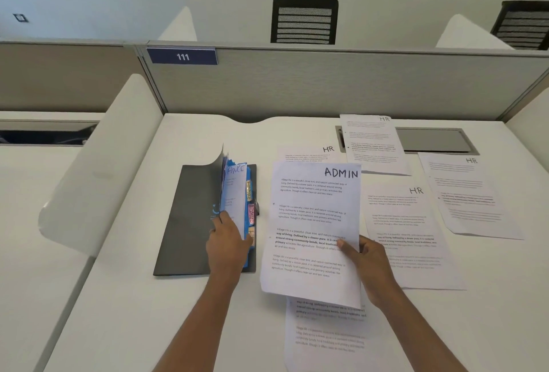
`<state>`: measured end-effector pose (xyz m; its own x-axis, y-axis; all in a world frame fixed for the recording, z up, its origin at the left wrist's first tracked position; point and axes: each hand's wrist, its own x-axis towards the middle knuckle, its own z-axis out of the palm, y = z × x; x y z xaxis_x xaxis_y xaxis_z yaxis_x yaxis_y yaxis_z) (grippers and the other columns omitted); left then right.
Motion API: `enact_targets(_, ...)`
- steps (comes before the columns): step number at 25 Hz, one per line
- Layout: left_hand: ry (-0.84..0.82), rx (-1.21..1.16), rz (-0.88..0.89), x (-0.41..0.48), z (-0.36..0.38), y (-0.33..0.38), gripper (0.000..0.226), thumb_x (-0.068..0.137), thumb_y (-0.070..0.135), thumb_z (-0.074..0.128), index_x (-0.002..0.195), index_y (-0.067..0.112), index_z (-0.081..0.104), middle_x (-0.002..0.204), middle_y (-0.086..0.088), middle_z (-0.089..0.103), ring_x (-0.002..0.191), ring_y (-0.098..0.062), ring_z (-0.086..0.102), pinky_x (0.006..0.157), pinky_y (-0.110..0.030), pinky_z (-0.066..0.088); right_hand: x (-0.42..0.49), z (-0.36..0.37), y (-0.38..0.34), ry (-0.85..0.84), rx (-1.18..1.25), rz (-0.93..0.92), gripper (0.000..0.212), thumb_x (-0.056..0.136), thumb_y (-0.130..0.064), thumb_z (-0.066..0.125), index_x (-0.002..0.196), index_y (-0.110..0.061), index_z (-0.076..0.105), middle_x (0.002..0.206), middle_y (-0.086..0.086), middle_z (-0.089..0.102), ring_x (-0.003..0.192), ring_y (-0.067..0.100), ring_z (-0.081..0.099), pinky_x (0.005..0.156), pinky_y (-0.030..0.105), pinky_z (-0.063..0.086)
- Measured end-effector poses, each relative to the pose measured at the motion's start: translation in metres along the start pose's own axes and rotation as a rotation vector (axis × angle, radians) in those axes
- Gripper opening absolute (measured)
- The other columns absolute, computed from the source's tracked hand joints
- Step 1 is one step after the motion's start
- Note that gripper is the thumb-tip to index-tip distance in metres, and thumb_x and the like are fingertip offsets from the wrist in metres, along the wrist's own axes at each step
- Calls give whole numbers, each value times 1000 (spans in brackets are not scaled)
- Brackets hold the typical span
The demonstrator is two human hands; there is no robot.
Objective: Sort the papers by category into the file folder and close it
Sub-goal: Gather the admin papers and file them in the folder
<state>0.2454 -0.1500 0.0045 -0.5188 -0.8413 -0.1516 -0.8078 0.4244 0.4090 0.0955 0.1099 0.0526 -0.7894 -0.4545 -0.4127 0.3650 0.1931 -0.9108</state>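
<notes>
The file folder (190, 220) lies on the left half of the desk (124, 297), its dark cover lifted and curling up at the far edge, blue dividers (237, 202) fanned open inside with small coloured index tabs (250, 208) along their right side. My left hand (227, 241) is pinching the near part of those dividers, holding a gap open where a sheet headed with handwriting I read only partly already sits. My right hand (367, 264) grips the ADMIN sheet (312, 232) by its right edge, thumb on top, and the page hangs just right of the folder, lifted off the desk. Four HR sheets (416, 223) are spread toward the far right corner, one of them (371, 143) overlapping a grey cable hatch (430, 140), and another printed page (326, 339) lies at the near edge under the one I hold; I cannot read its heading. The main risk I see is misfiling: the tab labels are small and blurred from here, so I cannot confirm that the gap my left hand keeps open is the Admin section, and sliding the page in now could drop it with the wrong category. The one-sided grip also lets the sheet sag, so its leading corner could catch on a divider and crease. If my left pinch slips, the dividers may fall shut and lose the place.
</notes>
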Motion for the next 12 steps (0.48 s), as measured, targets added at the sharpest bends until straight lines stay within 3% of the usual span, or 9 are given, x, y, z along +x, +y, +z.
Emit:
enact_targets(4, -22, 118, 140, 4, -7, -1, 57, 101, 21, 59, 153, 10, 37, 132, -14, 64, 96, -30, 70, 77, -40, 62, 2, 4, -3, -10, 4, 1, 23, 92, -16, 74, 114, -10, 75, 107, 6, 80, 98, 28, 77, 89, 47, 61)
enact_targets(6, -88, 190, 190, 8, -18, -5, 71, 103, 14, 50, 167, 22, 20, 106, -10, 71, 74, -22, 62, 70, -33, 53, 2, 8, -6, -21, -1, 3, 23, 92, -15, 73, 115, -11, 75, 107, 6, 80, 97, 27, 77, 85, 44, 62)
enact_targets(8, -102, 167, 190, 11, -30, -7, 80, 103, 14, 46, 167, 35, 4, 81, -6, 63, 58, -16, 48, 60, -31, 43, 3, 14, -12, -41, -4, 15, 23, 93, -14, 73, 115, -9, 74, 106, 7, 80, 95, 27, 77, 80, 41, 63)
enact_targets(9, -95, 127, 173, 14, -34, -9, 77, 103, 14, 45, 167, 35, 9, 79, -5, 61, 56, -15, 47, 58, -30, 42, 5, 18, -15, -58, -4, 26, 23, 93, -13, 72, 116, -9, 74, 107, 8, 79, 95, 28, 77, 80, 42, 64)
enact_targets(10, -85, 73, 158, 17, -37, -12, 66, 103, 14, 45, 164, 31, 25, 82, -3, 62, 57, -15, 49, 57, -30, 43, 8, 22, -19, -77, -5, 38, 23, 94, -12, 72, 116, -8, 73, 107, 8, 79, 96, 30, 77, 83, 45, 63)
enact_targets(12, -77, -14, 129, 24, -44, -19, 42, 104, 16, 44, 145, 23, 52, 89, 0, 68, 62, -14, 58, 57, -29, 49, 17, 30, -26, -107, -21, 58, 25, 93, -11, 72, 118, -8, 73, 109, 8, 79, 97, 31, 77, 87, 50, 62)
